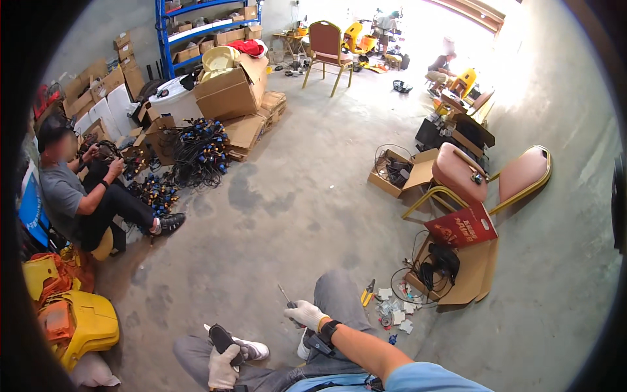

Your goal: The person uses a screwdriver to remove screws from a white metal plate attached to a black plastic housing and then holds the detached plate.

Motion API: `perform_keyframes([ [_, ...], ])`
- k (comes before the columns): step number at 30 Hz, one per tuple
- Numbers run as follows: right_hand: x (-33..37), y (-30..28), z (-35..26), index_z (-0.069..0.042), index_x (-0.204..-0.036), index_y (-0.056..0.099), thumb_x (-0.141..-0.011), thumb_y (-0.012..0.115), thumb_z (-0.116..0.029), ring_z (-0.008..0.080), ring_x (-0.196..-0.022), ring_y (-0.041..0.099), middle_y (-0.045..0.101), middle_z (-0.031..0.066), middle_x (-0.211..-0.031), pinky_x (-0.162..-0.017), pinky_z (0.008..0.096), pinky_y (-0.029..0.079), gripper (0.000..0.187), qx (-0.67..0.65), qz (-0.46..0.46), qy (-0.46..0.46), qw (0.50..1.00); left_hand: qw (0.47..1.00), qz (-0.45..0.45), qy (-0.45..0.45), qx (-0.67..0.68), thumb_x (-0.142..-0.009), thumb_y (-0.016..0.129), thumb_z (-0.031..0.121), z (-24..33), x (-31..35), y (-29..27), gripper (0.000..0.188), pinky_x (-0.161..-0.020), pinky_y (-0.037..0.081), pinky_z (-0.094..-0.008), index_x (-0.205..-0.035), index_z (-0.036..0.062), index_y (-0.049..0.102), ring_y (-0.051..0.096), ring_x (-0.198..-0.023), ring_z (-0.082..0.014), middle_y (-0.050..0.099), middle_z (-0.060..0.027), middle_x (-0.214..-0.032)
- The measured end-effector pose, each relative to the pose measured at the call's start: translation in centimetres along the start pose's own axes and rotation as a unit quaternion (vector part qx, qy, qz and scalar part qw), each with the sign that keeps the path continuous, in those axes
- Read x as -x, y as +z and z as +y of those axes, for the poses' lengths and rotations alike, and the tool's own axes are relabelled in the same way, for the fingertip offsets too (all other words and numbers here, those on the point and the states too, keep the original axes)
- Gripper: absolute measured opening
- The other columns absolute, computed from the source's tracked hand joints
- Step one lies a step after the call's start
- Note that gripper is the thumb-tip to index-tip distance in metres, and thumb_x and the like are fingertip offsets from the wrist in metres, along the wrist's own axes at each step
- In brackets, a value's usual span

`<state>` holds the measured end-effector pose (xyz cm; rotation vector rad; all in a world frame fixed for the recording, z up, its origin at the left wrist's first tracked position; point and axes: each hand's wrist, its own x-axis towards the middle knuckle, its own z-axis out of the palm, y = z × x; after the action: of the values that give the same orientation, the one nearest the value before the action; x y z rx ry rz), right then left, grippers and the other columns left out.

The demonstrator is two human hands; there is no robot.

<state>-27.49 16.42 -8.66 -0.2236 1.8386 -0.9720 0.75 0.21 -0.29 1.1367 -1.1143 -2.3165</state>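
Note:
My left hand, in a white glove, is closed around a dark oval object that looks like a plastic housing, held above my left leg. Its exact kind cannot be made out. In my right hand, also gloved, a screwdriver points up and to the left, its thin shaft clear of the fingers. The two hands are apart, and the screwdriver does not touch the dark object. A black band circles my right wrist, with a dark device just below it.
Yellow-handled pliers and small white pieces lie right of my knee. Beyond are an open carton with black cabled parts and a tipped chair. At left, a seated person handles cables near a cable heap and yellow shells.

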Motion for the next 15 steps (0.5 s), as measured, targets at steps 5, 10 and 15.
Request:
perform_keyframes([
  [5, 0.4, -0.1, -0.2, -0.003, -0.086, 0.067, -0.094, 0.07, -0.029, 0.0128, -0.063, 0.06, 0.064, 0.0017, -0.076, -0.058, 0.0321, 0.05, 0.027, -0.031, -0.043, -0.011, 0.999, 1.0, 0.012, -0.015, 0.001, -0.097, 0.069, 0.001, -0.5, -0.2, -0.3, 0.039, -0.073, 0.065, -0.0402, -0.133, 0.0001, 0.055, 0.074, -0.085, -0.0268, 0.072, -0.0135, -0.102],
  [10, 0.8, -0.4, -0.3, -0.003, -0.086, 0.067, -0.095, 0.07, -0.029, 0.0123, -0.062, 0.059, 0.064, 0.0015, -0.074, -0.056, 0.0324, 0.048, 0.027, -0.011, -0.062, -0.015, 0.998, 0.999, 0.029, -0.03, -0.005, -0.101, 0.067, 0.002, -1.2, -1.0, -1.0, 0.034, -0.075, 0.066, -0.0406, -0.133, -0.0012, 0.057, 0.075, -0.086, -0.0265, 0.071, -0.0132, -0.104],
  [15, 0.8, -0.3, -0.1, 0.0, -0.087, 0.074, -0.089, 0.073, -0.035, 0.0166, -0.062, 0.064, 0.068, 0.0055, -0.072, -0.058, 0.034, 0.051, 0.035, 0.016, -0.043, -0.033, 0.998, 0.999, 0.021, -0.034, -0.027, -0.102, 0.066, 0.004, -1.2, -0.6, -0.7, 0.033, -0.076, 0.067, -0.0403, -0.133, -0.0035, 0.059, 0.075, -0.086, -0.0266, 0.071, -0.014, -0.108],
])
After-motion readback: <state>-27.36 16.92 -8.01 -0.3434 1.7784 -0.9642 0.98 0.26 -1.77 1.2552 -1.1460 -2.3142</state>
